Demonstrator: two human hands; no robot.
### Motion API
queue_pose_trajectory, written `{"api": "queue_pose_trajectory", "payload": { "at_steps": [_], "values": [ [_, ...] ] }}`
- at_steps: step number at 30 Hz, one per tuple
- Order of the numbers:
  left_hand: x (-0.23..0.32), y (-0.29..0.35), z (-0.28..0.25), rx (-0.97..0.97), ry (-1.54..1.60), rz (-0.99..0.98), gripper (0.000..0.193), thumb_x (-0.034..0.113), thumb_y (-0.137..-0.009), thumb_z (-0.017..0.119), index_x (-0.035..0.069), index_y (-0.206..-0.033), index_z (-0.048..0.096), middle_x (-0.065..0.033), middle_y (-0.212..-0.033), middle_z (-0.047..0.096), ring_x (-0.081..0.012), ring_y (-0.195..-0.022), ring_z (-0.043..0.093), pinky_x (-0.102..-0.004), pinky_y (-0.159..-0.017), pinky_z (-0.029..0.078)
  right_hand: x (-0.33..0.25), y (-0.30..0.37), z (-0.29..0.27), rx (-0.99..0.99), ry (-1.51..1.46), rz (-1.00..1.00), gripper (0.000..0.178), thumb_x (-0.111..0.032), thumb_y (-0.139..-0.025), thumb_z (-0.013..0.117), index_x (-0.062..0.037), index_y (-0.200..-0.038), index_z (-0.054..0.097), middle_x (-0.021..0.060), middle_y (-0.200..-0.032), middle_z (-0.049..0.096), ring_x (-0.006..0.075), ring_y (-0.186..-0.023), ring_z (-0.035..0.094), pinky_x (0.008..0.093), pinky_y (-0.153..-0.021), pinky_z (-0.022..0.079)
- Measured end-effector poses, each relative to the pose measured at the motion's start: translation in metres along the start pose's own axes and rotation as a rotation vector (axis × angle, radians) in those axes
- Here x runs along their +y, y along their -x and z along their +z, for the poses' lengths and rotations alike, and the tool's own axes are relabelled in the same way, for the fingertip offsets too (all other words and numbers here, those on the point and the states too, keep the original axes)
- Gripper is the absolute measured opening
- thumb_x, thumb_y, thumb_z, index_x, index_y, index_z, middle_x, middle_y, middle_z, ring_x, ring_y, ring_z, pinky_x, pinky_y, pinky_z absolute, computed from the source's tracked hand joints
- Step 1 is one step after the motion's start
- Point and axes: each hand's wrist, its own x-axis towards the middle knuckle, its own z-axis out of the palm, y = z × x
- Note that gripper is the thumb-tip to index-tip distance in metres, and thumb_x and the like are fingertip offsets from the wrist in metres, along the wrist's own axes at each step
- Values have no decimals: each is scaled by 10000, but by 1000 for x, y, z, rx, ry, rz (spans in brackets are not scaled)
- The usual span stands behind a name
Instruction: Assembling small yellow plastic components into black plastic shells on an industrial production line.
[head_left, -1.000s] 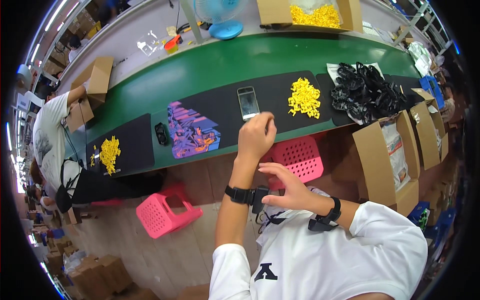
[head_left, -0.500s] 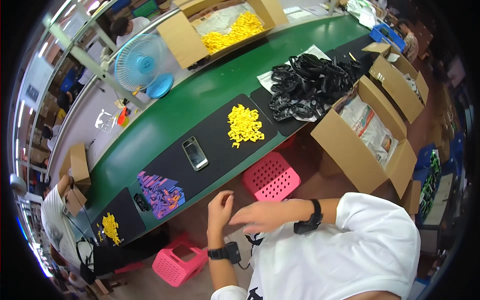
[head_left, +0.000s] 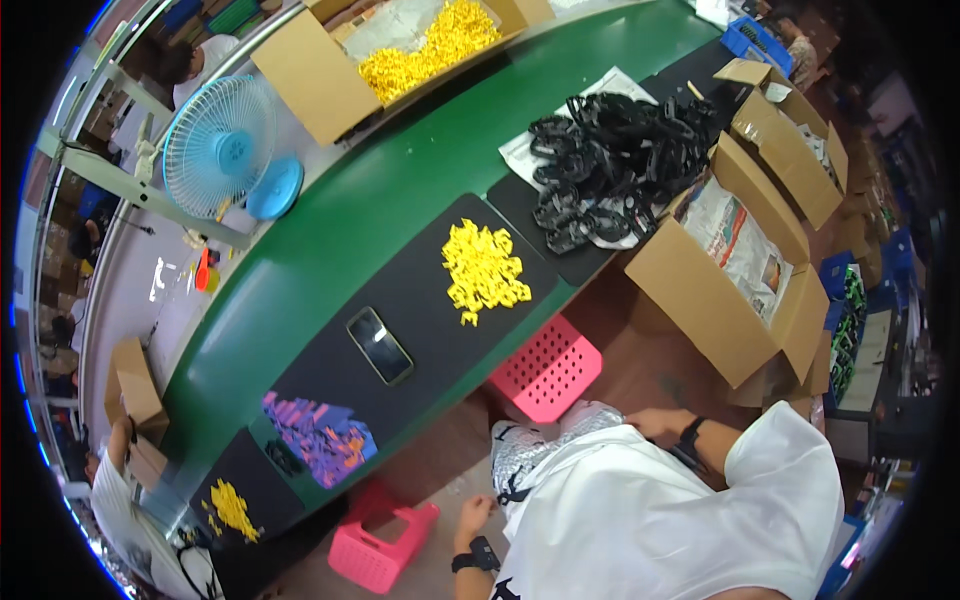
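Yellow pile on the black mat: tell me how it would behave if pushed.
The yellow pile looks like many small loose pieces, so it would probably scatter rather than slide as one. Each piece seems light. The black mat beneath lies flat, so rolling away seems unlikely.

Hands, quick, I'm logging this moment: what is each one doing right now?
Left hand: open, fingers loose, holding nothing, beside the pink stool.
Right hand: resting on the knee; open or closed cannot be told.

The right hand [head_left: 648, 422] lay mostly hidden behind the white-clad knee [head_left: 560, 440], its fingers out of sight. The co-worker [head_left: 120, 500] at the far left was cut by the rim. Parts in the black heap [head_left: 610, 170] were too tangled to tell apart.
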Motion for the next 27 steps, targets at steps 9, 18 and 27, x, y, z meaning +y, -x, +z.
{"api": "queue_pose_trajectory", "payload": {
  "at_steps": [9,18,27],
  "values": [
    [-25,-42,-33,484,-162,520,412,196,-864,635,-25,-1202,554,-112,-960,634,-133,-863,610,-245,-748,485,-36,24,70,547,-553,383,266,-125,-914,537,31,-1084,668,122,-1034,682,203,-936,617,331,-864,485],
    [26,-75,-81,76,-51,131,427,179,-872,610,-9,-1248,530,-112,-980,644,-153,-884,616,-266,-775,488,-81,20,69,547,-485,548,267,-140,-909,543,16,-1087,665,108,-1051,681,215,-954,615,341,-869,482],
    [68,-94,-96,50,-34,25,448,162,-881,586,7,-1294,506,-111,-1000,655,-173,-904,622,-287,-802,491,-81,15,-1,491,-393,542,283,-163,-902,562,11,-1106,653,102,-1072,674,207,-973,607,333,-875,476]
  ]
}}
